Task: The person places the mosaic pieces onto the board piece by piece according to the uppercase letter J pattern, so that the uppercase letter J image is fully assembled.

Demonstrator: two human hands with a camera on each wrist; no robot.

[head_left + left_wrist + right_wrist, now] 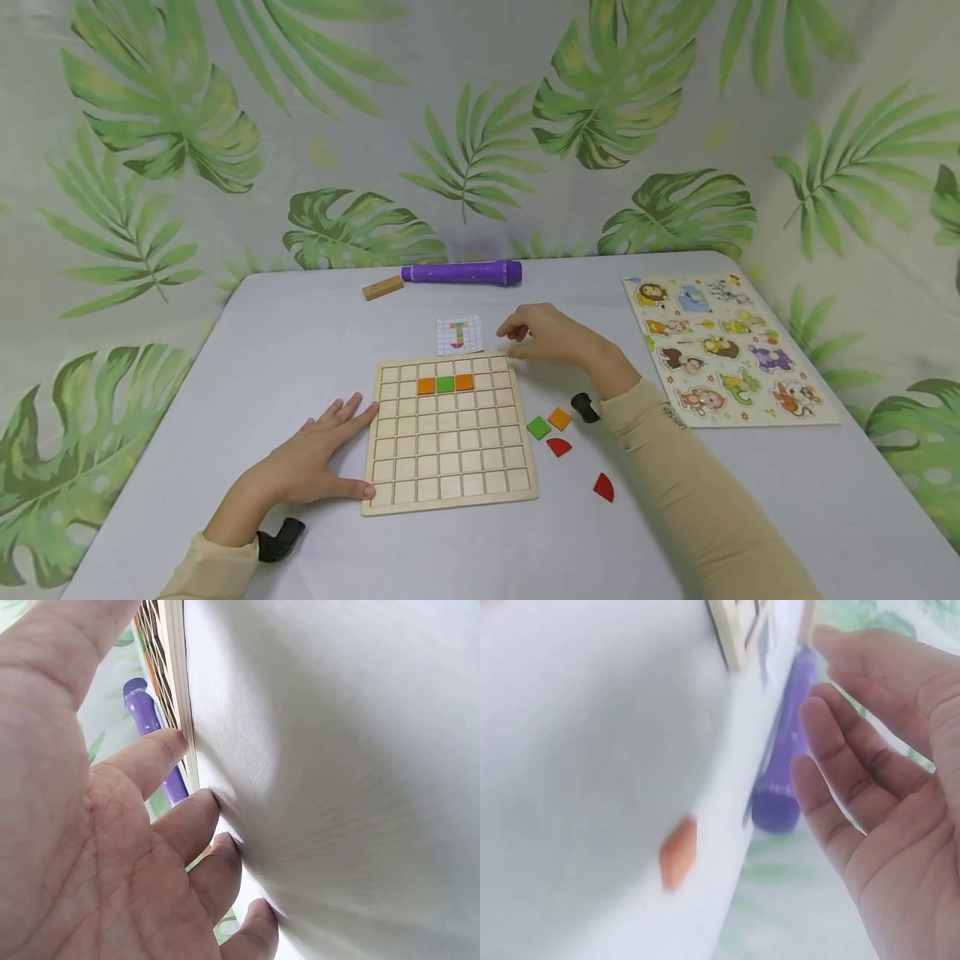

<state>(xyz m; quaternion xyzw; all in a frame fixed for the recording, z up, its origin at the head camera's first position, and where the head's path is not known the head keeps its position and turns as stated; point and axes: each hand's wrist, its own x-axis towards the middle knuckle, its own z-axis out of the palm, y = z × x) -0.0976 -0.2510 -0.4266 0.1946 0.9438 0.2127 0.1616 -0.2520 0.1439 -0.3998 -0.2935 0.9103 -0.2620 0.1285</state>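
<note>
A square wooden grid board (450, 462) lies on the table, with a green tile (446, 384) between a left orange tile (427, 386) and a right orange tile (464, 382) in one upper row. My left hand (307, 458) rests along the board's left edge, fingers spread and thumb at the near corner. Close to the far right corner, my right hand (551, 333) hovers with loosely bent fingers and nothing between them. Just beyond the board is a pattern card (471, 333) printed with a coloured J-like figure.
Right of the board lie a loose green tile (538, 428), an orange tile (558, 418) and two red quarter-round pieces (558, 447). At the back are a purple tube (461, 272) and a small wooden block (382, 288). An animal puzzle board (720, 358) occupies the right side.
</note>
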